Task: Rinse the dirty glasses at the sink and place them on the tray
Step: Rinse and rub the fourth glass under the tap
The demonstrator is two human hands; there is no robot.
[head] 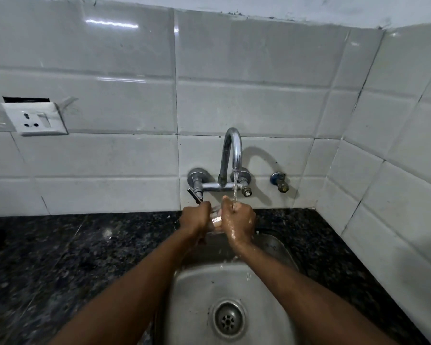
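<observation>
Clear glass sits clasped between both hands over the steel sink, left hand and right hand closed around it under the tap stream. Rinsing is underway; next it likely needs turning, draining, then carrying to a tray, which is not in view.

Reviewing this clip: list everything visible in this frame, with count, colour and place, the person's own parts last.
glass: one, clear, between both hands under the stream
tap: one, chrome, on the wall above the sink, water running
sink: one, steel, set into the counter, drain at its bottom
counter: one, black speckled stone, around the sink
wall valve: one, blue and brass, right of the tap
socket: one, white, left wall
wall tiles: many, white
left hand: gripping the glass
right hand: wet, gripping the glass
</observation>
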